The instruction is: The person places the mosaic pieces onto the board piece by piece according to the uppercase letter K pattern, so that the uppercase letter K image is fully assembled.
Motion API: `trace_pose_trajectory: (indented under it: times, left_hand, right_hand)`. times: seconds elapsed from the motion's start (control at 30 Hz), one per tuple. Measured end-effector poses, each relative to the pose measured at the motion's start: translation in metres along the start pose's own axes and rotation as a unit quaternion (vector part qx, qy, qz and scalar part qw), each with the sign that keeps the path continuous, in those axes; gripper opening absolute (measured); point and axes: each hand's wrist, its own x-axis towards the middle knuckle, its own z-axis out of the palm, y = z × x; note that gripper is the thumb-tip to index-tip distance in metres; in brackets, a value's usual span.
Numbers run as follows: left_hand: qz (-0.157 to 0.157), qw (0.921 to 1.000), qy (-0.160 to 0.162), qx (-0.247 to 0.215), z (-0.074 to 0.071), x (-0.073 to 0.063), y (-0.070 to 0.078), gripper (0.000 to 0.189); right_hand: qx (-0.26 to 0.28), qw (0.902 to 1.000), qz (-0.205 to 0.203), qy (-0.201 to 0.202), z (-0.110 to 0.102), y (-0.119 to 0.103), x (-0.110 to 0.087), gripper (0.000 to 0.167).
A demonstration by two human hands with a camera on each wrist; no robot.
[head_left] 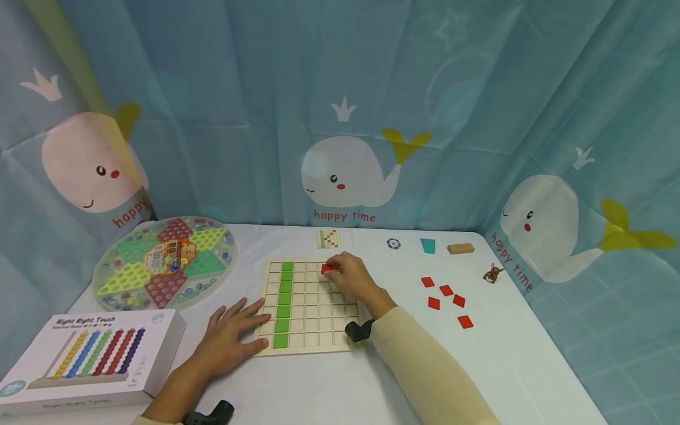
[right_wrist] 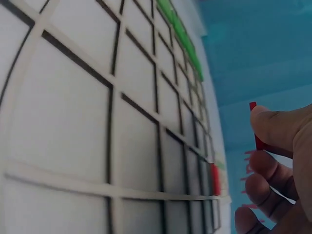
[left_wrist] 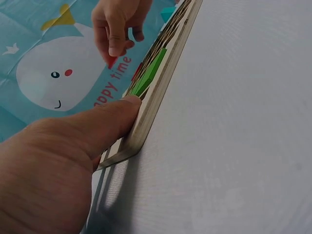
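A wooden grid board (head_left: 313,307) lies on the white table, with a column of green square tiles (head_left: 283,310) in its left part. My right hand (head_left: 353,277) is over the board's far right part, pinching a red square tile (right_wrist: 256,126) between thumb and fingertips. Another red tile (right_wrist: 215,179) sits on the grid near the far edge, below that hand in the right wrist view. My left hand (head_left: 231,336) rests at the board's left edge, fingers spread, its thumb on the wooden rim in the left wrist view.
Several loose red tiles (head_left: 446,290) lie right of the board. Behind it is a small pattern card (head_left: 328,239). A chip (head_left: 393,243), teal piece (head_left: 428,245), wooden block (head_left: 460,248) and brown figurine (head_left: 493,273) stand far right. Left are a round game board (head_left: 207,265) and white box (head_left: 159,354).
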Motion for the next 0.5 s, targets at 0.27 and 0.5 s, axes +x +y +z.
trace_pose_trajectory:
  times: [0.27,0.5]
  left_hand:
    - [-0.004,1.0000,-0.004,0.000,0.000,0.000,0.000,0.050]
    - [0.000,1.0000,-0.002,-0.004,0.000,0.000,0.000,0.050]
  right_hand:
    - [-0.013,0.9989,0.024,-0.037,0.010,0.004,0.001,0.027]
    - [-0.022,0.9981,0.033,-0.048,0.012,0.005,0.003,0.027]
